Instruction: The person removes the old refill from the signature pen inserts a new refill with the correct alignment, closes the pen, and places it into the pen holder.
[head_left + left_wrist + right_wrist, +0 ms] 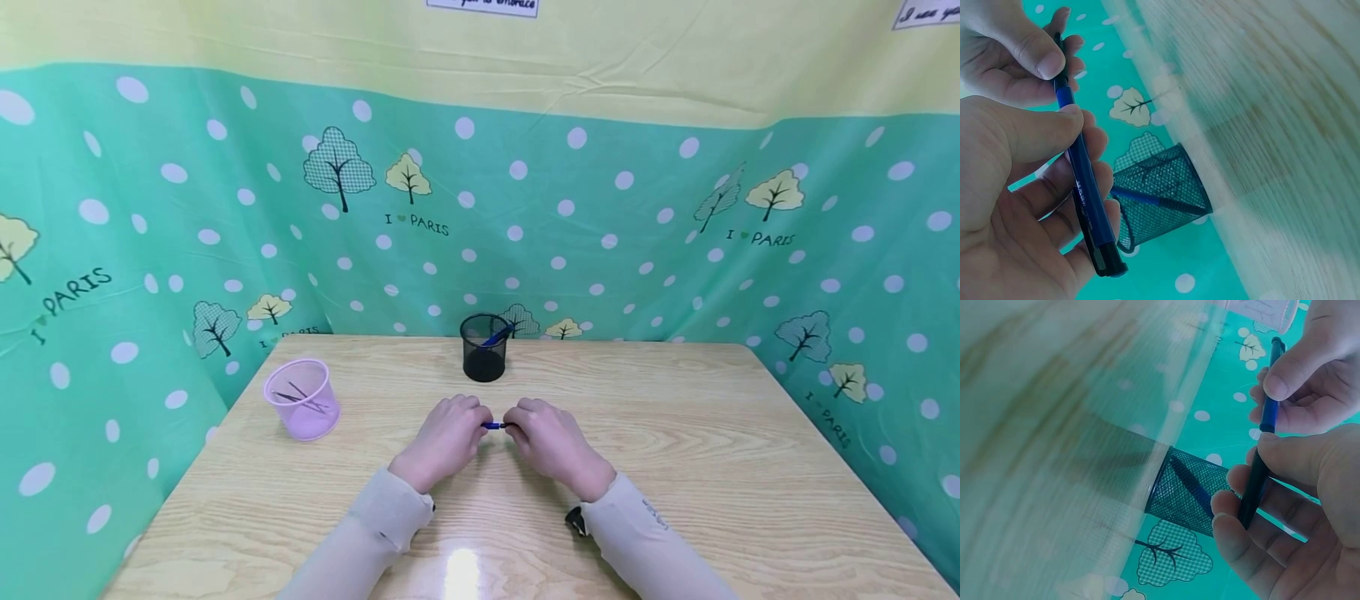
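Both hands meet over the middle of the table on one blue and black ballpoint pen (pixel 492 426). My left hand (pixel 444 440) pinches its blue barrel between thumb and fingers, with the black clip end (pixel 1105 259) towards the palm side in the left wrist view. My right hand (pixel 553 442) pinches the black front part (pixel 1254 490). A small pale spot shows between the blue and black parts in the head view; I cannot tell whether they are apart. The pen's tip is hidden by the right fingers.
Behind the hands stands a black mesh pen cup (pixel 483 364) with a blue pen (pixel 498 335) leaning in it. A pink mesh cup (pixel 311 423) holding several thin dark sticks stands at the left of the wooden table (pixel 675 433). A patterned green curtain (pixel 540 258) hangs behind.
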A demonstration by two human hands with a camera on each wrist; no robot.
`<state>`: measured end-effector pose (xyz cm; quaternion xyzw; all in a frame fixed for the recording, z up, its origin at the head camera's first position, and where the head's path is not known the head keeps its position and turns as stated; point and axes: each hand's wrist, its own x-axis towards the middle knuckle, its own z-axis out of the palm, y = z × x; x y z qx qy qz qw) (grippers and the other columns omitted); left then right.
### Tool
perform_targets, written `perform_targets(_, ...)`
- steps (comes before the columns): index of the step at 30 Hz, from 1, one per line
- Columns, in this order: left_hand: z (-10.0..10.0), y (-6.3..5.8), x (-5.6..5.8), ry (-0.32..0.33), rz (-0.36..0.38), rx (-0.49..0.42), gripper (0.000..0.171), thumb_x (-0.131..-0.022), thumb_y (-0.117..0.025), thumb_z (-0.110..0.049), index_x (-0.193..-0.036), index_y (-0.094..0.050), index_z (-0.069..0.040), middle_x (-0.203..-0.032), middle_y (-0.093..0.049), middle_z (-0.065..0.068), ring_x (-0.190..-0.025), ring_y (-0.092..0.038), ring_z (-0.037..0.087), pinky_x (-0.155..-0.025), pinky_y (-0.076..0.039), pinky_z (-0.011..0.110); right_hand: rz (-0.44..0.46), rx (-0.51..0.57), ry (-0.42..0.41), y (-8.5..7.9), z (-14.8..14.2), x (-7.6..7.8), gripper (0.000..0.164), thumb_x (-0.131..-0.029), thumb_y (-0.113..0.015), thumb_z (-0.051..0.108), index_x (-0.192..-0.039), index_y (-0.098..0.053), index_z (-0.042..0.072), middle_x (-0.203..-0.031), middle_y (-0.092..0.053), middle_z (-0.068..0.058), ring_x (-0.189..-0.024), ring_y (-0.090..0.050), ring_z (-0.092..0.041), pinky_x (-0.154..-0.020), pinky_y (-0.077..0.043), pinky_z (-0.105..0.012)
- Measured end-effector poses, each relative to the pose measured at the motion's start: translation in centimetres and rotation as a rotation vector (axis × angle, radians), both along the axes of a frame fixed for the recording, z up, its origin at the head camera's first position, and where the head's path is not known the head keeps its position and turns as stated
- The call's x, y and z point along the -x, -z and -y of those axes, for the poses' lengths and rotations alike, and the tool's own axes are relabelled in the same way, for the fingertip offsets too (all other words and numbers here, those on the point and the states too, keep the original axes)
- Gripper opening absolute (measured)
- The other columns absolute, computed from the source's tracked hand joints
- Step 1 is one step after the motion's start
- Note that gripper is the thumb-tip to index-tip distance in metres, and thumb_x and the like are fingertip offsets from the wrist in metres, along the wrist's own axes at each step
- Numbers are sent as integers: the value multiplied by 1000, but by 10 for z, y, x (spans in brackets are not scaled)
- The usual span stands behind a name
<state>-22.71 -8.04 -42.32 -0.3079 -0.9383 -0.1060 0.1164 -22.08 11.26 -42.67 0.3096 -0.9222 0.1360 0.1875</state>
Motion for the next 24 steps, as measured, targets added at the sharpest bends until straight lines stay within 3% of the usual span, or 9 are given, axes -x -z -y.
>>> perform_targets(24,3,-1,1,2,-20,-3,9,-88,-69,-17,-97,-70,-15,-88,-61,-5,-82,-56,14,-72,-46,31,6,-6,16,0,-2,1,7,-87,-69,13,-90,-70,19,-78,-55,11,-70,-53,-6,-55,-46,-24)
